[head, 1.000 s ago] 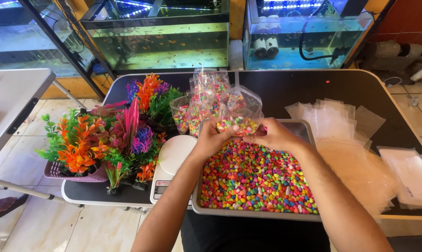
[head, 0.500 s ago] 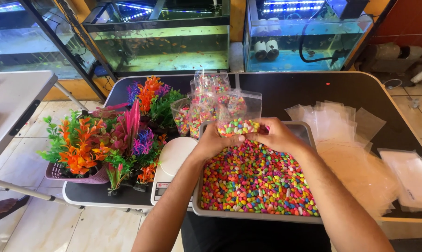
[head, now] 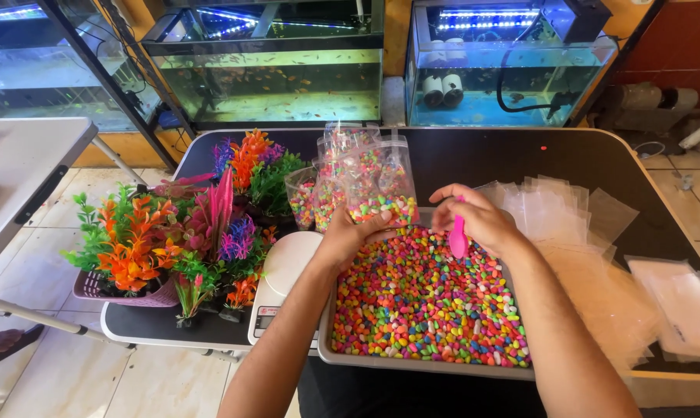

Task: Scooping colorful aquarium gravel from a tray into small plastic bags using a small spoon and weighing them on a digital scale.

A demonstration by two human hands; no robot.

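Note:
My left hand (head: 353,236) grips a small clear plastic bag (head: 381,192) partly filled with coloured gravel, holding it upright over the far edge of a grey tray (head: 412,365). The tray is full of multicoloured pebbles (head: 427,302). To the right of the bag, above the pebbles, my right hand (head: 478,219) holds a pink scoop (head: 458,238), blade pointing down. Several filled bags (head: 331,178) stand behind the held one.
A white kitchen scale (head: 282,279) sits left of the tray. Artificial aquarium plants (head: 187,224) in orange, pink and green crowd the table's left end. Empty clear bags (head: 567,213) lie to the right. Fish tanks (head: 280,66) stand behind the table.
My right hand has let go of the bag and moved right, now holding the pink scoop. The left hand still holds the bag, lifted a little.

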